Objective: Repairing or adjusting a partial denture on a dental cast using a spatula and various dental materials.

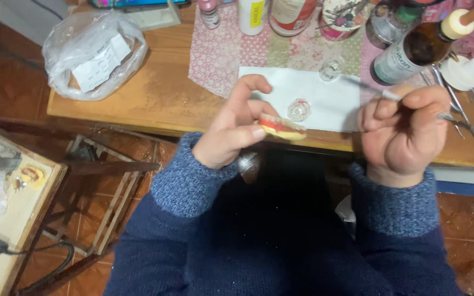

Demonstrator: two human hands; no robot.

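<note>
The left hand's fingers (259,131) pinch a small red and yellow dental model (280,127) over the near edge of the table (154,98). The right hand (407,134) is curled shut around a thin brush (371,89). Beyond lie a white paper sheet (330,101), two small glass cups (299,109) and a brown bottle (421,49).

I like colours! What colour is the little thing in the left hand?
Red and cream-yellow denture model, seen from the head view.

Two small glass cups (299,109) (331,69), one brown bottle (419,49), one plastic bag (91,52), one white paper sheet (325,98).
</note>
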